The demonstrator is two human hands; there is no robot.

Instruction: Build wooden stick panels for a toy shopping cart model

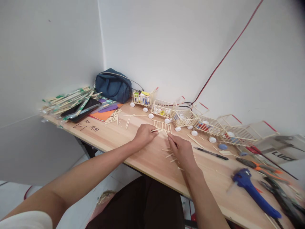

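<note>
My left hand (144,135) is closed in a pinch on a thin wooden stick (156,130) over the middle of the table. Opposite it, my right hand (180,149) pinches another short stick (165,132). The inner ends of the two sticks meet or nearly meet between my hands; I cannot tell whether they are joined. Just behind them lies a flat ladder-like panel of sticks (162,125). Beneath and beside my right hand, several short sticks (169,155) stick out, partly hidden by the hand. A black pen (211,153) lies to the right.
Several small stick carts (184,118) on bottle-cap wheels line the wall. At right lie a blue glue gun (256,192), orange-handled pliers (259,167) and dark tools. Left are wrapped chopsticks (69,100), a black tray (77,111), a blue pouch (113,85) and a pile of cut sticks (113,117).
</note>
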